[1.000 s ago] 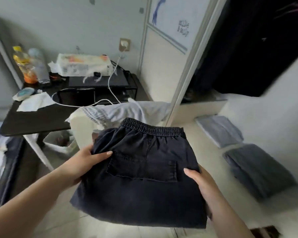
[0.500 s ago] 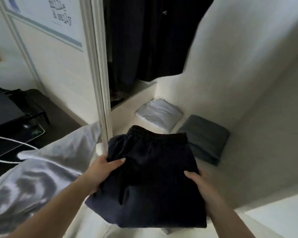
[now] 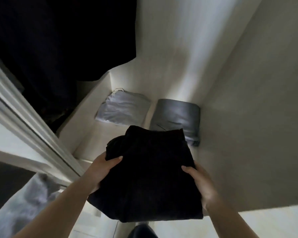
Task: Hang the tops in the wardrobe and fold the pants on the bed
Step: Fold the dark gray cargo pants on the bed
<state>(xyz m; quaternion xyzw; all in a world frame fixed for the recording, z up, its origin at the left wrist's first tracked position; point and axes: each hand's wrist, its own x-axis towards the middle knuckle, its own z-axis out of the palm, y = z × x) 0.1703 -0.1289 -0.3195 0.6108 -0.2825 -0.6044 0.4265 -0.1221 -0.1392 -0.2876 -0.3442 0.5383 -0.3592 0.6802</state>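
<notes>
The folded black denim pants [image 3: 150, 176] were held in the air in front of the open wardrobe, low over its pale floor panel [image 3: 110, 134] and not yet resting on it. The left hand [image 3: 101, 170] gripped the bundle's left edge with the thumb lying on top and the fingers hidden underneath; the right hand [image 3: 201, 182] gripped the right edge the same way. How tightly the hidden fingers curled could not be told.

The main risk looked to be the fold coming apart. The pants were supported only at their two sides, so the middle layers could sag or slide out if either grip loosened before the bundle touched down. The far left corner already looked bunched and uneven, which suggested the fold was not tight.

A second risk was the landing spot. The folded light grey garment [image 3: 122, 110] and the folded dark grey garment [image 3: 177, 117] lay side by side against the back wall, near the bundle's far edge. Pushing the pants too far in would probably nudge or rumple them. The dark hanging clothes [image 3: 62, 36] hung to the left, well above.
</notes>
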